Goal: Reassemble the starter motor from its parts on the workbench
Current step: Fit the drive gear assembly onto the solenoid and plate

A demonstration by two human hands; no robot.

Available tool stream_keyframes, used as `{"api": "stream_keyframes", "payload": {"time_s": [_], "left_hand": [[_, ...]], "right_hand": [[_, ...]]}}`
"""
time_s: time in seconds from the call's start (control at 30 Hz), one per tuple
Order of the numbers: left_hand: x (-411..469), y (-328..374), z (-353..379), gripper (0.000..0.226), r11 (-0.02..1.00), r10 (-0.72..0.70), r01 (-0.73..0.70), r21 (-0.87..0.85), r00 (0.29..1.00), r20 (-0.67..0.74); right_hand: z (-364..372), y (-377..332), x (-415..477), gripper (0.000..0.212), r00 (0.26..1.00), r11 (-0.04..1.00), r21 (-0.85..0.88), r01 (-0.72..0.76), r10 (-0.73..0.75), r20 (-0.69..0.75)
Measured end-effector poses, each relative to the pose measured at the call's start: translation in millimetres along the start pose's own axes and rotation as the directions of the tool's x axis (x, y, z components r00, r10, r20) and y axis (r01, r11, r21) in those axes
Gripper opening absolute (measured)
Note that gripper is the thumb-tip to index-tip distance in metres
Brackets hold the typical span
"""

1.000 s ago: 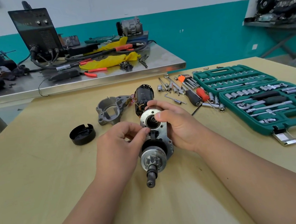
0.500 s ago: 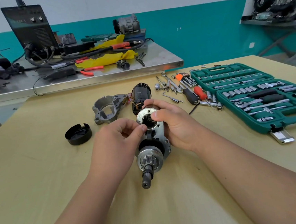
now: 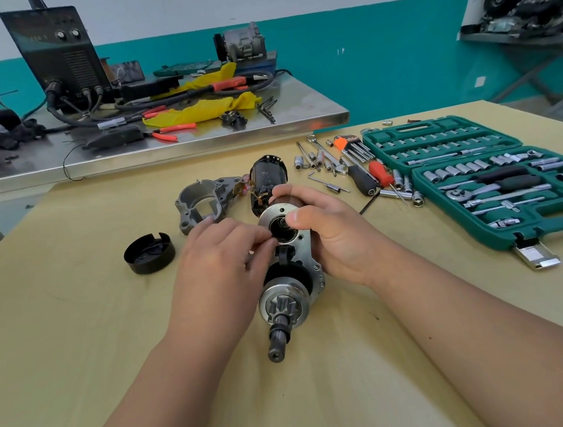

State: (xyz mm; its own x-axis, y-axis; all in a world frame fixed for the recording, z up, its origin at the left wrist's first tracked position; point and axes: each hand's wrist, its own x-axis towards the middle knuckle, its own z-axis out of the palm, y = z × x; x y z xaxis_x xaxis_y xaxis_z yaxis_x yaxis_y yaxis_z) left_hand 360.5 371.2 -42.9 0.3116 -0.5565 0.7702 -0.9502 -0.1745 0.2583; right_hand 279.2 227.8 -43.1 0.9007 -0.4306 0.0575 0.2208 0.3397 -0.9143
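The half-built motor (image 3: 305, 245) lies at the middle of the bench (image 3: 78, 336), its shaft (image 3: 277, 344) pointing to 6 o'clock, toward the person. This turns the open bore (image 3: 279, 228) in its round plate up to the eye. The pinion (image 3: 282, 308) sits just at 6 o'clock of that plate.

The right hand (image 3: 337, 239) grips the motor from 3 o'clock. Its fingers wrap over the top and its thumb lies across the bore's rim. I judge this is a steadying hold, so the body cannot roll while the other hand works.

The left hand (image 3: 222, 257) comes in from 9 o'clock with its fingers curled. Its thumb and forefinger are pressed together right at the bore's edge. Whether a small part sits between them is too small to tell. It looks like something is being seated or aligned in the bore.

The parts not yet fitted wait within reach:
- the grey housing (image 3: 203, 203) at 11 o'clock of the motor
- the black cylinder (image 3: 268, 176) at 12 o'clock, just behind the right hand
- the black cap (image 3: 149, 253) at 9 o'clock, well apart

The socket set (image 3: 497, 185) lies open at 3 o'clock, with loose tools (image 3: 363, 179) between it and the motor.

Against half a second ago, little differs. The right hand's grip is the same and the loose parts have not moved. The left fingertips have crept slightly up toward the bore's rim.
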Motion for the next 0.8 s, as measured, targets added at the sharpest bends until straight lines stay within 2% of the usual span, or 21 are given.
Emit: {"api": "stream_keyframes", "payload": {"time_s": [0.17,0.47,0.8], "left_hand": [[-4.0,-1.5,-1.4,0.016,0.996,-0.090,0.089,-0.010,0.996,-0.026],[-4.5,-1.0,3.2,0.010,0.994,0.090,-0.086,0.070,0.995,-0.052],[-4.6,-2.8,3.0,0.012,0.983,-0.040,0.032,-0.180,0.998,-0.039]], "right_hand": [[0.8,-0.9,-2.8,0.043,1.000,1.000,-0.001,0.003,-0.003,0.001],[-0.7,-3.0,-5.9,0.043,1.000,1.000,0.012,0.009,-0.009,-0.001],[-1.1,-3.6,-6.5,0.044,1.000,0.999,0.030,0.013,-0.013,0.011]]}}
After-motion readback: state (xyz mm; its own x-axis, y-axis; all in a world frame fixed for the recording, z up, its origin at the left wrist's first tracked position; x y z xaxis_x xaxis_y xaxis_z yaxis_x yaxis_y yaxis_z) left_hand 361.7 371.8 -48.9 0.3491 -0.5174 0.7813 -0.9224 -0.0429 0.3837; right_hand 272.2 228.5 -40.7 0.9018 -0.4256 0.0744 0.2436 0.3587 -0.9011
